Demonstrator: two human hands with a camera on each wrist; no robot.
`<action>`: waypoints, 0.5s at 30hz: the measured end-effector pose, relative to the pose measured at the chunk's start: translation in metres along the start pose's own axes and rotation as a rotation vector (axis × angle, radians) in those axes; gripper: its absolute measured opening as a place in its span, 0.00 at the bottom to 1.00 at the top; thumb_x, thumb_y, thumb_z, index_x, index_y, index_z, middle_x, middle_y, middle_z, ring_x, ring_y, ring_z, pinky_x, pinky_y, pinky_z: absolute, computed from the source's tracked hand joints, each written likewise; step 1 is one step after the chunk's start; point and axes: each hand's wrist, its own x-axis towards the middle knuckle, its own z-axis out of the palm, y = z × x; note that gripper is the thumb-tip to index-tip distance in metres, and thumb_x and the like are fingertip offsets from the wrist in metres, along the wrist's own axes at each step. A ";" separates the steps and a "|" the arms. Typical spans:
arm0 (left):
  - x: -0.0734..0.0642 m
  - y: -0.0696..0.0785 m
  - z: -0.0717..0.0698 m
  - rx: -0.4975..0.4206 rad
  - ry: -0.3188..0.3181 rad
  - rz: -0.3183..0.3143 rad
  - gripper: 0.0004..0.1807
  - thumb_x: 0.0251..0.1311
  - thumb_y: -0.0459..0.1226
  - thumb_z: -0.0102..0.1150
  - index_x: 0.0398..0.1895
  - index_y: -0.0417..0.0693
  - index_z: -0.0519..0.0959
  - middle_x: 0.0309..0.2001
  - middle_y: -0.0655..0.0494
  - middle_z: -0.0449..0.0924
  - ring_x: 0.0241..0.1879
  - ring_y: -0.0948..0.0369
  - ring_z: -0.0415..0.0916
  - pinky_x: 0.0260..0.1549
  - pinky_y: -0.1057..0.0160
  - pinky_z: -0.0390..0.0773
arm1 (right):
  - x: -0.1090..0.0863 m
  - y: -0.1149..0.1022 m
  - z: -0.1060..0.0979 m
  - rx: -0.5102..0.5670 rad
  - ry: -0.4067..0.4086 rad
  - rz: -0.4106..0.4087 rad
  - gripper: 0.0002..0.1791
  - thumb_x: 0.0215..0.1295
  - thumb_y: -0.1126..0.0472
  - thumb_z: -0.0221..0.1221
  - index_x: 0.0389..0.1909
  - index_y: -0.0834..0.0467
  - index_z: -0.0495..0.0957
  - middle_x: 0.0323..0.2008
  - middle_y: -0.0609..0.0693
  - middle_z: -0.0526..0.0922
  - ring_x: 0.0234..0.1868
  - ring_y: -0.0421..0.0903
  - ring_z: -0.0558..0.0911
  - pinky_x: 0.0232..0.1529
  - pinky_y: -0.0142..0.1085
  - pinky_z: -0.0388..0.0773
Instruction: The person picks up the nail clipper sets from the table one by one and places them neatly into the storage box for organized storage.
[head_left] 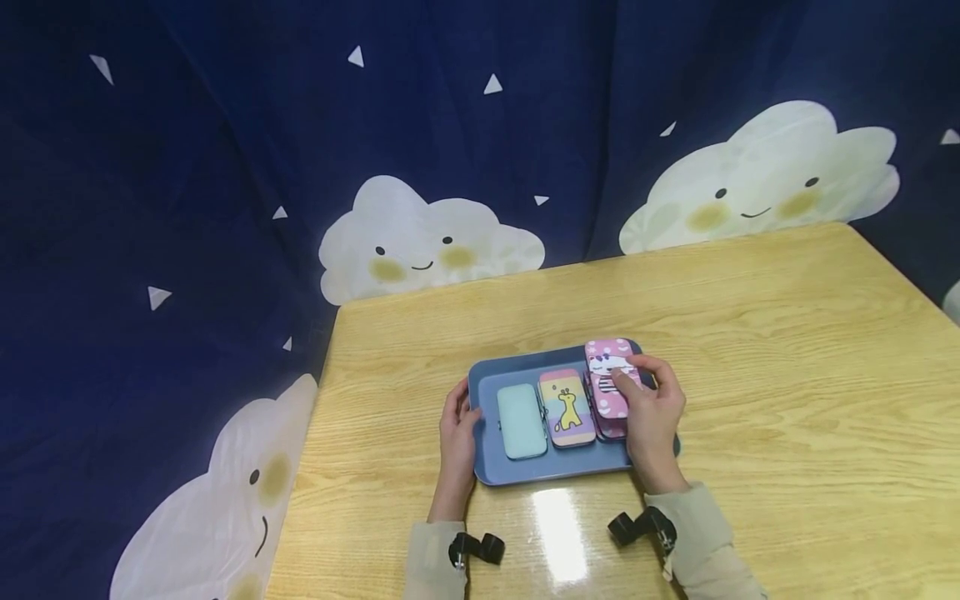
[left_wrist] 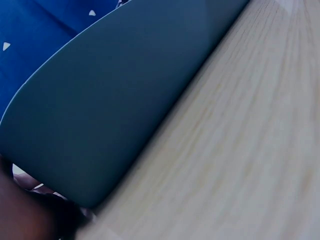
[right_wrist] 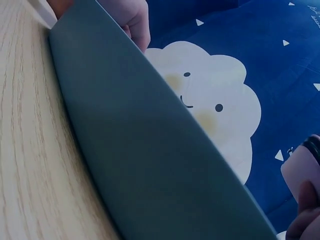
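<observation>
A blue-grey tray (head_left: 555, 476) lies on the table. My left hand (head_left: 458, 437) grips its left rim, thumb over the edge and fingers outside. In the tray, a mint-green case (head_left: 522, 422) lies beside a pastel striped case (head_left: 567, 410) with a giraffe. Between right thumb and fingers, my right hand (head_left: 655, 417) holds a pink case (head_left: 609, 405) with a white animal picture, at the tray's right end. Another pink surface (head_left: 612, 429) shows beneath it; whether they touch is hard to tell. In the right wrist view the pale case (right_wrist: 300, 172) is partly cut off.
The wood-grain table (head_left: 795, 400) extends to the right and behind the tray. A dark blue curtain (head_left: 465, 133) with white clouds hangs along the back and left edges. Black wrist cameras (head_left: 476, 547) sit on both sleeves.
</observation>
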 end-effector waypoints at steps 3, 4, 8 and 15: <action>0.000 0.000 0.000 0.008 -0.002 0.002 0.30 0.64 0.26 0.44 0.72 0.41 0.63 0.70 0.43 0.65 0.71 0.50 0.60 0.68 0.50 0.60 | -0.002 -0.001 0.001 -0.001 -0.003 -0.006 0.13 0.61 0.72 0.63 0.47 0.65 0.77 0.33 0.52 0.80 0.17 0.36 0.79 0.18 0.29 0.77; -0.001 0.001 0.000 0.009 -0.002 0.002 0.30 0.64 0.26 0.44 0.72 0.41 0.63 0.70 0.44 0.65 0.71 0.50 0.60 0.68 0.50 0.60 | -0.002 -0.001 0.002 0.003 -0.003 -0.005 0.13 0.61 0.72 0.63 0.47 0.65 0.77 0.31 0.52 0.81 0.17 0.37 0.79 0.18 0.29 0.77; 0.000 0.000 0.000 0.007 -0.001 0.003 0.30 0.64 0.25 0.43 0.72 0.41 0.63 0.70 0.44 0.65 0.71 0.51 0.60 0.68 0.51 0.60 | -0.004 0.000 0.003 -0.013 -0.008 0.001 0.12 0.61 0.71 0.63 0.46 0.63 0.78 0.25 0.50 0.82 0.16 0.37 0.79 0.18 0.29 0.76; -0.001 0.003 0.001 0.005 0.003 0.006 0.31 0.63 0.25 0.44 0.72 0.38 0.62 0.70 0.40 0.65 0.71 0.48 0.60 0.65 0.54 0.63 | -0.007 0.004 0.006 -0.045 -0.026 0.025 0.13 0.62 0.70 0.64 0.47 0.62 0.78 0.31 0.52 0.82 0.18 0.36 0.79 0.19 0.29 0.77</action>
